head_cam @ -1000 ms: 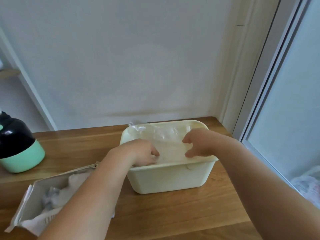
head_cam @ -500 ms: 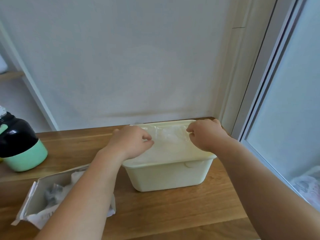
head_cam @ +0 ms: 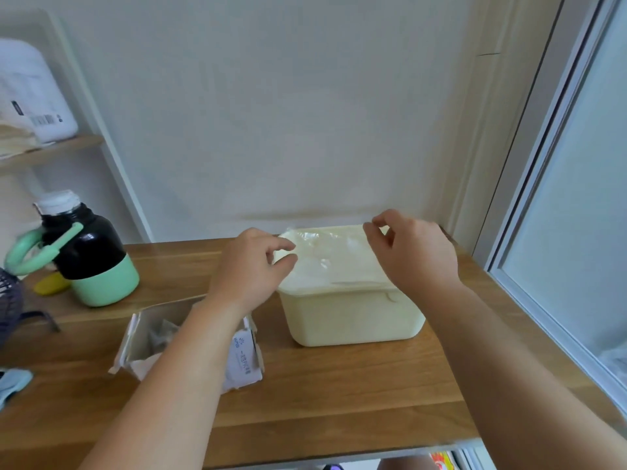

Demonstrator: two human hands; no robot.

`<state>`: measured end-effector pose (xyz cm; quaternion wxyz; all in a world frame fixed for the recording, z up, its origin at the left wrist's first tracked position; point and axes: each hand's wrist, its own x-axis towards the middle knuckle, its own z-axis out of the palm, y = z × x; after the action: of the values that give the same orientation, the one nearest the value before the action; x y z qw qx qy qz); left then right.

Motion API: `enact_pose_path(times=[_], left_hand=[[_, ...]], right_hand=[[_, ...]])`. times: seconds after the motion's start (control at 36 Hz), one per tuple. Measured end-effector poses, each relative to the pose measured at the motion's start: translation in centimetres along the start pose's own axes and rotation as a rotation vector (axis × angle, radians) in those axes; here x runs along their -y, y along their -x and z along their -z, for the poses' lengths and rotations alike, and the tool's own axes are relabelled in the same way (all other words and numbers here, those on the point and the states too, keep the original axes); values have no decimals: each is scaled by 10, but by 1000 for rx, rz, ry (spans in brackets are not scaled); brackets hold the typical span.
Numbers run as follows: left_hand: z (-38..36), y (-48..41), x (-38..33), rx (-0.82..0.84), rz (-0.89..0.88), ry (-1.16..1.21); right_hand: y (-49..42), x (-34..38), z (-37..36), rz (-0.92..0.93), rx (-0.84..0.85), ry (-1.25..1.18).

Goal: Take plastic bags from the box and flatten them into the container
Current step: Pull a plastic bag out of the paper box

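The box (head_cam: 190, 344) lies open on the table (head_cam: 339, 408), nearer than the container (head_cam: 353, 317) and just to its left, with crumpled bags left inside. The left forearm crosses above it. A clear bag (head_cam: 325, 262) is spread across the container's top, lying at about rim height. A second ago both hands sat low over the container's near half, pressing. Now they have come up and gone outward. The left hand (head_cam: 251, 266) is at the container's left rim, its thumb and forefinger closed on the bag's edge. The right hand (head_cam: 414, 256) is over the far right corner with its fingers curled, and I cannot tell whether it has film between them. I judge this bag nearly flat, and a further bag from the box comes next. Room is tight right of the container, where the table ends at a window frame, and behind it at the wall. Left of the container, bare table runs to a bottle (head_cam: 91, 252).
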<state>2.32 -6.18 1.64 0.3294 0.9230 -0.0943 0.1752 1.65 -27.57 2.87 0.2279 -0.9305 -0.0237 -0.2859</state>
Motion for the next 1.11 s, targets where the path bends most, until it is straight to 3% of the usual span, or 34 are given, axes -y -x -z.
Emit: enact_pose_path(times=[0.11, 0.19, 0.31, 0.39, 0.47, 0.64, 0.81, 0.97, 1.11], left_hand=[[2, 17, 0, 122, -16, -29], [-2, 23, 6, 206, -35, -195], [-10, 27, 8, 251, -16, -323], [-14, 28, 6, 236, -5, -388], [-18, 29, 4, 197, 8, -383], [-24, 32, 0, -73, -57, -232], [-14, 40, -1, -153, 19, -106], [10, 60, 0, -145, 51, -6], [36, 76, 17, -131, 69, -67]], right_hand=[[13, 9, -8, -26, 87, 84], [27, 7, -15, -28, 207, -17], [44, -10, -27, -28, 21, -108], [52, -27, -27, -51, -170, -39], [55, -36, -16, -80, -246, -43], [58, -33, 4, -62, -370, -99], [60, -12, 23, -36, -360, -176], [66, 19, 16, 56, -248, -297], [71, 52, -8, 174, -211, -365]])
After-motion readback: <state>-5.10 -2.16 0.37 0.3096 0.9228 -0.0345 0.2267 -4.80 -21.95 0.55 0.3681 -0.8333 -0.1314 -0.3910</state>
